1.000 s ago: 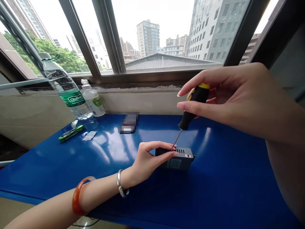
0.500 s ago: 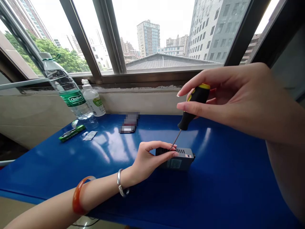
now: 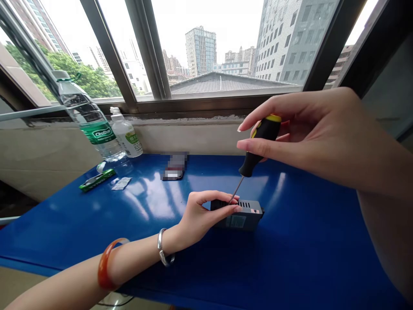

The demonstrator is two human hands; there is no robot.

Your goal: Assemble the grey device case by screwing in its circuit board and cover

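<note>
The grey box (image 3: 248, 221) is resting on the blue desk (image 3: 306, 245), the left hand (image 3: 200, 215) clamping it, the right hand (image 3: 312, 129) gripping the screwdriver (image 3: 252, 161), whose tilted shaft could be slipping into nearby fingers through sideways pressure. The box's long axis is running left-right, slots (image 3: 244, 204) facing up.

Box (image 3: 249, 221) on table (image 3: 290, 249), screwdriver (image 3: 250, 164) above it, water bottle (image 3: 100, 133) behind left, second bottle (image 3: 129, 137) beside that; window (image 3: 238, 26) beyond
</note>
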